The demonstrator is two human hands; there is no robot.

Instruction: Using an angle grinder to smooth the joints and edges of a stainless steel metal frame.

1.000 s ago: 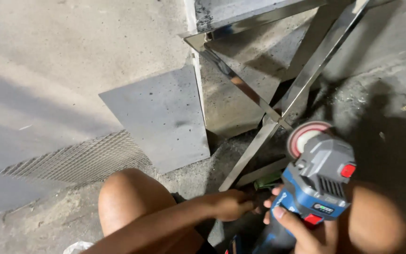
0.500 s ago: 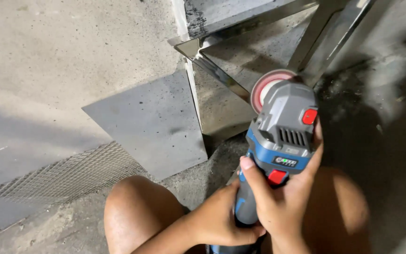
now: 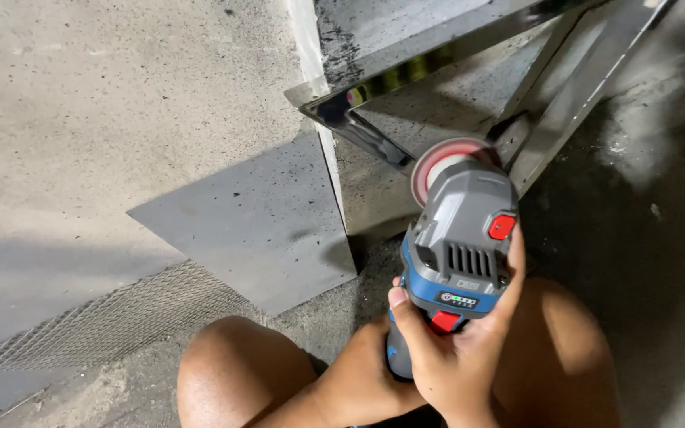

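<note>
Blue and grey plastic forms the body of a cordless angle grinder (image 3: pixel 457 250), gripped by both hands near the bottom centre of the view. The right hand (image 3: pixel 457 357) wraps around the lower body of the tool, thumb on its left side and fingers curled up its right side beside a red button. The left hand (image 3: pixel 362 380) closes around the dark handle just below and to the left. The grinder points away from the person, its red-rimmed disc (image 3: pixel 441 162) close against a polished metal frame (image 3: pixel 453 51); whether they touch cannot be told. The frame's shiny bars cross diagonally at the far right. Two bare knees sit either side of the hands. To the left, a flat grey metal sheet (image 3: pixel 255 218) lies on the concrete floor (image 3: pixel 81 119), with a strip of wire mesh (image 3: pixel 112 321) nearer and further left.
</note>
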